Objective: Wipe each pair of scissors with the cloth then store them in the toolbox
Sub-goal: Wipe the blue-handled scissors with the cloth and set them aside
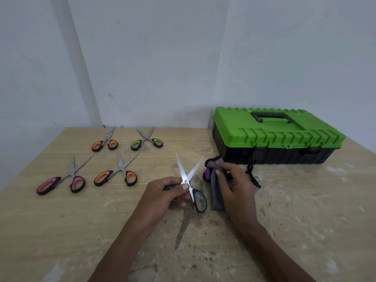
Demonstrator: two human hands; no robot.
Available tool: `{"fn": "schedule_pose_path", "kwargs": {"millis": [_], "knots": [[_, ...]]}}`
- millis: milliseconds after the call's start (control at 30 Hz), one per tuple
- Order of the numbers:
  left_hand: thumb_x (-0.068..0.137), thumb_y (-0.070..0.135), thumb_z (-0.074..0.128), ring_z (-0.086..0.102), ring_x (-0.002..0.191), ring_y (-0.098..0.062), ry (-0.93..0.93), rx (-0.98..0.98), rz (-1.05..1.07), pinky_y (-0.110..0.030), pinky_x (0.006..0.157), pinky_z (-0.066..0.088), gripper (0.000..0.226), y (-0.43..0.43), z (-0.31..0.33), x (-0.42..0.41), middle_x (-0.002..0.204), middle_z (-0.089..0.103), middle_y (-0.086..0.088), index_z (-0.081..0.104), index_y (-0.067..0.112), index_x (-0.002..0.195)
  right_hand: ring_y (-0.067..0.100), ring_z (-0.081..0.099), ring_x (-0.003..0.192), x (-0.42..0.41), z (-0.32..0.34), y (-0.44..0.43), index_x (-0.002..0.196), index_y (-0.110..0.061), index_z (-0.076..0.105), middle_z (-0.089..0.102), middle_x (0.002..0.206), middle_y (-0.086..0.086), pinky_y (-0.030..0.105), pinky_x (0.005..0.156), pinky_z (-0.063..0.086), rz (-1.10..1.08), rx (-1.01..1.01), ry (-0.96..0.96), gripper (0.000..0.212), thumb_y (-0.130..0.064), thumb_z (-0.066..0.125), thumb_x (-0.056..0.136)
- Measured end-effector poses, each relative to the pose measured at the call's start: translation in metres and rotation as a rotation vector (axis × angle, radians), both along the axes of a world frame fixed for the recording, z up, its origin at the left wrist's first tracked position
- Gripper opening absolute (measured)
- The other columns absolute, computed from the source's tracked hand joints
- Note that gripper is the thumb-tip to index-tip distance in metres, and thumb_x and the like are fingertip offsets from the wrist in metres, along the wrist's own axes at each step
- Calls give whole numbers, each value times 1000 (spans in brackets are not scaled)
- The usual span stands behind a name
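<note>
Left hand (pixel 160 194) grips blue scissors (pixel 185 180); right hand (pixel 238 188) clutches cloth (pixel 216 198) — toolbox (pixel 274 135) lid down, perhaps latched; four scissors (pixel 121 168) leftward.

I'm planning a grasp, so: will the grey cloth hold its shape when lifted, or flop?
Probably flops: the grey cloth bunches and folds where the right hand pinches it. Likely light too, since a finger pinch seems enough to hold it.

scissors (pixel 190 178): shiny metal blades, plastic grips | toolbox (pixel 276 137): plastic | table (pixel 61 231): worn, blotchy wood
</note>
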State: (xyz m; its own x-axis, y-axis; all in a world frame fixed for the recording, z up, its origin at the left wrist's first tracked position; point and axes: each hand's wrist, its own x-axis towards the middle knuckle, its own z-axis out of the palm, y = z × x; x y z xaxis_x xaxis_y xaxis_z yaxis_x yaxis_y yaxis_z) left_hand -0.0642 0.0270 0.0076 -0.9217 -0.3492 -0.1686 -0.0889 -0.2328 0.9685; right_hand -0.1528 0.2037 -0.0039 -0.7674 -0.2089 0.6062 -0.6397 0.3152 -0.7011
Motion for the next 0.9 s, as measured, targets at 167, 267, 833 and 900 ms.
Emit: {"fn": "schedule_pose_path", "kwargs": {"millis": [167, 267, 833, 900], "knots": [[90, 6, 73, 77, 82, -22, -5, -36, -28, -25, 61, 61, 14, 1, -2, -2, 94, 79, -16, 76, 5, 103, 1, 57, 109, 3, -2, 0, 116, -21, 66, 63, 110, -14, 18, 89, 45, 6, 40, 89, 23, -9, 64, 96], [90, 6, 72, 77, 82, -23, -6, -53, -29, -26, 62, 62, 14, 1, -2, -2, 95, 79, -16, 76, 5, 103, 8, 58, 107, 4, -2, -4, 115, -15, 68, 65, 111, -8, 25, 89, 47, 9, 88, 197, 22, -6, 64, 95], [92, 4, 70, 77, 77, -20, -2, -144, -51, -24, 64, 62, 15, 2, -4, 0, 91, 79, -16, 75, 3, 105, 14, 58, 96, 8, -7, -15, 109, -9, 74, 64, 104, 1, 29, 78, 50, 95, 323, 376, 20, -8, 70, 89], [92, 4, 70, 77, 77, -20, -3, -146, -60, -25, 65, 62, 14, 1, -4, 0, 91, 79, -15, 76, 4, 105, 13, 57, 93, 14, -8, -14, 107, -10, 73, 64, 101, 0, 27, 76, 49, 185, 406, 420, 18, -9, 69, 89]]}}
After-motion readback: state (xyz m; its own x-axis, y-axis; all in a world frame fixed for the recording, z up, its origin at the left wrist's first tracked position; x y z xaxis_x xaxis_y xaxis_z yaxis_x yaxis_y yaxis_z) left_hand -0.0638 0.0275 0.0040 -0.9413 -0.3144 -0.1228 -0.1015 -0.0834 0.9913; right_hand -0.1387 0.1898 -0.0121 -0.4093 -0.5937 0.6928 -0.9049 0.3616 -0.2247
